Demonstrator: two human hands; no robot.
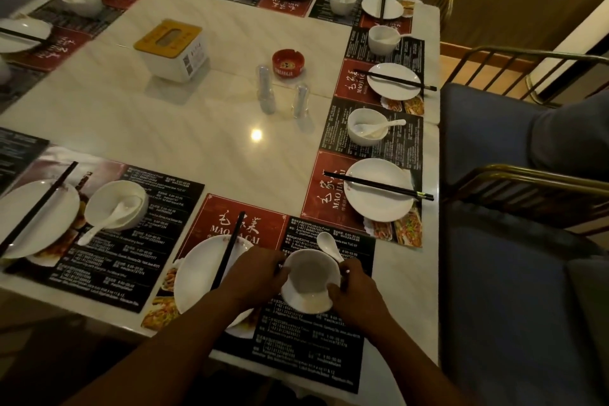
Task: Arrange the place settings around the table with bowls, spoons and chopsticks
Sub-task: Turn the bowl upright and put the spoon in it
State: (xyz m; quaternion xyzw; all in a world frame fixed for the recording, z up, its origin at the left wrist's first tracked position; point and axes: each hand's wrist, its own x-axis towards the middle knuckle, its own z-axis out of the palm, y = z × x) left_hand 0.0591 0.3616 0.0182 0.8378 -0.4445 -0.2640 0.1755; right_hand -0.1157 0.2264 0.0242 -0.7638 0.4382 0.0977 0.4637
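The left hand (pixel 260 273) and right hand (pixel 356 293) each hold a side of the white bowl (pixel 311 280), grip curled on its rim, over the nearest placemat (pixel 313 339) at the desk's (pixel 197 109) near edge. The spoon (pixel 329 245) lies just beyond the bowl, handle slanting toward the right hand, the nearer one

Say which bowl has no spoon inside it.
The bowl gripped between the left hand and right hand at the near edge; its spoon lies outside, behind the rim, while the other bowls each hold a spoon.
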